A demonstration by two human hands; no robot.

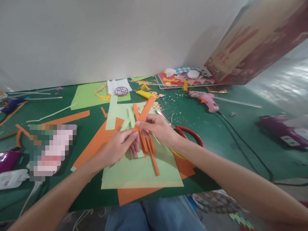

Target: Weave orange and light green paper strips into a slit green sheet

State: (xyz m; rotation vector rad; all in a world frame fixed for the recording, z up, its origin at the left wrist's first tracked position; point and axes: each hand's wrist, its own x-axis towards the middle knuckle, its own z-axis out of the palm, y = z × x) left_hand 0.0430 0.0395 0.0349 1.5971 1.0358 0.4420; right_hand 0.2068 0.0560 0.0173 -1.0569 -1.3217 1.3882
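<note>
My left hand [124, 143] and my right hand [155, 128] meet over a pale green sheet [141, 176]. Both pinch one orange paper strip [148, 107], whose upper end slants up to the right. More orange strips [155, 165] lie beneath and between the hands, along with pale green strips [131, 117]. Where the strips cross, my fingers hide part of them. Orange sheets [93, 146] stick out from under the green paper. Red-handled scissors [192, 131] rest partly behind my right wrist.
A pink glue gun [204, 99] with a black cord lies at the right, a purple device [284, 130] farther right. A yellow cutter [144, 93] and a tray of decorations [168, 81] are behind. A cardboard box [245, 48] leans over the back right; a blurred-out item [51, 150] lies left.
</note>
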